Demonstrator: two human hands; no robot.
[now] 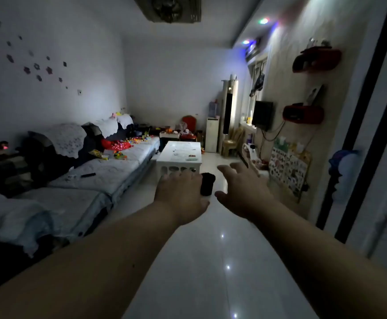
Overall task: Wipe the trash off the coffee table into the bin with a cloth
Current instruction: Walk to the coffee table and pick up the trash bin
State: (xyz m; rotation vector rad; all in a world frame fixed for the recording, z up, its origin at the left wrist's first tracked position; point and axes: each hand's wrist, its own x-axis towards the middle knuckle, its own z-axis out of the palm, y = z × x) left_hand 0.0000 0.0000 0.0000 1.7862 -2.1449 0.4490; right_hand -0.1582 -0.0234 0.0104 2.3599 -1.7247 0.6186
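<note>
A white coffee table (164,158) stands across the dim room beside the sofa, with a few small scraps of trash (191,156) on its top. A dark round bin (207,184) sits on the floor at the table's near end. Both my arms are stretched out in front of me, well short of the table. My left hand (181,192) is palm down with fingers loosely spread and holds nothing. My right hand (243,189) is open with its fingers apart and is also empty. I see no cloth anywhere in view.
A long sofa (100,176) with toys and a remote runs along the left wall. Glossy white floor (211,261) leads to the table. A wall TV (262,115), a poster (288,169), shelves and a small chair line the right side.
</note>
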